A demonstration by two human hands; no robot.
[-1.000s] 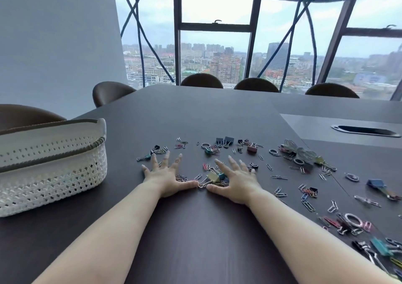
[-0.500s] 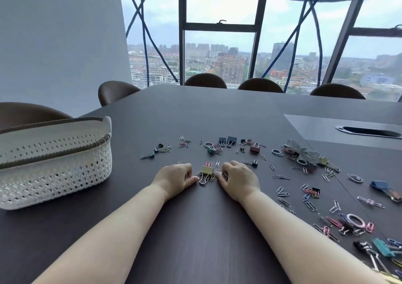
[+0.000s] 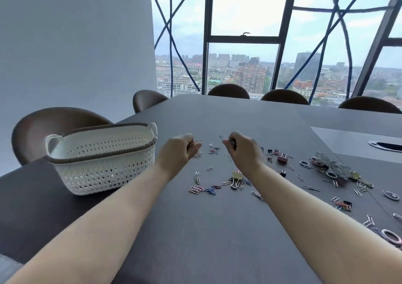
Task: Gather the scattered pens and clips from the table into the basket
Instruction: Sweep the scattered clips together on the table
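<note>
Left hand (image 3: 179, 151) hovers curled, seemingly round clips (image 3: 193, 144), just right of the basket (image 3: 100, 153), ready for tipping in. My right hand (image 3: 242, 151) pinches more, lifted above those scattered across the bench (image 3: 217, 229).

One basket (image 3: 104, 170), one table (image 3: 217, 229), five chairs (image 3: 61, 127), dozens of clips (image 3: 196, 189).

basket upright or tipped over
Upright: the basket stands on its base on the table, open rim facing up.
</note>
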